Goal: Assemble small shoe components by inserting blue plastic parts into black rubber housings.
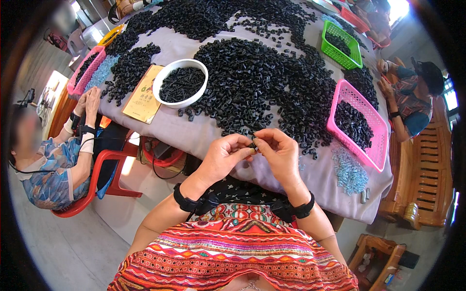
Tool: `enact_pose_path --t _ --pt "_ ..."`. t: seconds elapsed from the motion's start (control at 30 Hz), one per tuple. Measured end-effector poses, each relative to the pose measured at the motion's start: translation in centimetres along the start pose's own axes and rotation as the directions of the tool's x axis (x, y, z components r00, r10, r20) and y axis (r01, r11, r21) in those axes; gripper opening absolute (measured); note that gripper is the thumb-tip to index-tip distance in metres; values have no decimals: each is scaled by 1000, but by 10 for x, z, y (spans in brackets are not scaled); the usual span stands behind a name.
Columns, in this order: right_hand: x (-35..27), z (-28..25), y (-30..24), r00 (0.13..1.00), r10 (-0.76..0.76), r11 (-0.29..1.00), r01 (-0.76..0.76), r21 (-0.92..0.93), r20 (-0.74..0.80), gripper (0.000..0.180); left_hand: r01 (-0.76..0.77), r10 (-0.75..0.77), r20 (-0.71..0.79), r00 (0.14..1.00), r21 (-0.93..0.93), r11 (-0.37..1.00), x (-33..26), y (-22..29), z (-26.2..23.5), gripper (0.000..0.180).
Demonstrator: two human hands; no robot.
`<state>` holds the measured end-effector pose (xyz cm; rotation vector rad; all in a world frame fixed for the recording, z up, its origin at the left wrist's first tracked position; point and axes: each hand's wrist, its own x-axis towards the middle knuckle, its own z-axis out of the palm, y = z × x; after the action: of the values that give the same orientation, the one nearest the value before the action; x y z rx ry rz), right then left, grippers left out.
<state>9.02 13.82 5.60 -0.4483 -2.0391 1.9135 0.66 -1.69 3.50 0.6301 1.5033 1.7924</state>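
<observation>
My left hand [227, 156] and my right hand [278, 154] meet over the near edge of the table, their fingertips pinched together. Between them is a small black plastic piece [253, 144], mostly covered by the fingers. Just beyond my hands spreads a large heap of small black plastic pieces [242, 77]. A white round bowl [204, 83] to the left holds thin black parts [182, 85]. To the right of my hands, a pink basket [380, 123] contains more black pieces [352, 125], beside a pile of small clear bluish parts [349, 170].
A yellow paper booklet [141, 97] lies under the bowl's left side. A green basket [347, 59] stands at the far right, another pink basket [77, 77] at the far left. One person [58, 160] sits left on a red chair [114, 165], another [412, 92] on the right.
</observation>
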Motion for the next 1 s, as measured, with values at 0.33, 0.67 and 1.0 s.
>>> enact_pose_path --t 0.33,0.67,1.0 --pt "0 8 -7 954 -300 900 281 -334 -5 15 50 -53 -12 999 -152 987 8 -10 -3 16" --pt "-4 7 -8 914 -398 796 385 -468 77 22 80 -87 -32 996 -177 981 7 -11 -5 17" --pt "-4 6 -15 853 -463 669 515 -536 242 31 57 -68 -45 997 -209 976 9 -16 -12 11"
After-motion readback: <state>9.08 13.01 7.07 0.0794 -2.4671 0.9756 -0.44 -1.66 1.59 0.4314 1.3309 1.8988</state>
